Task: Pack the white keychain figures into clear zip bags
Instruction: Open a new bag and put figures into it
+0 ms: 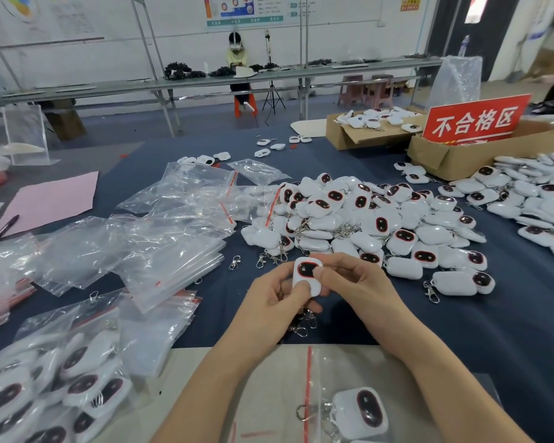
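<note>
Both hands hold one white keychain figure [307, 275] with a dark oval face over the blue table. My left hand [271, 302] grips its lower part, thumb on the front. My right hand [354, 284] pinches its right side near the face. Its metal clasp [303, 324] hangs below. A heap of white keychain figures [365, 219] lies just beyond. Empty clear zip bags [173, 225] with red strips are spread to the left. Near the front edge a clear zip bag [327, 372] holds one figure [362, 414].
Filled bags [52, 388] pile up at the lower left. Cardboard boxes [454, 155] with a red sign [475, 119] stand at the back right, beside more figures [538, 193]. Pink paper [52, 199] and a pen [4, 228] lie far left. A person sits at a distant bench.
</note>
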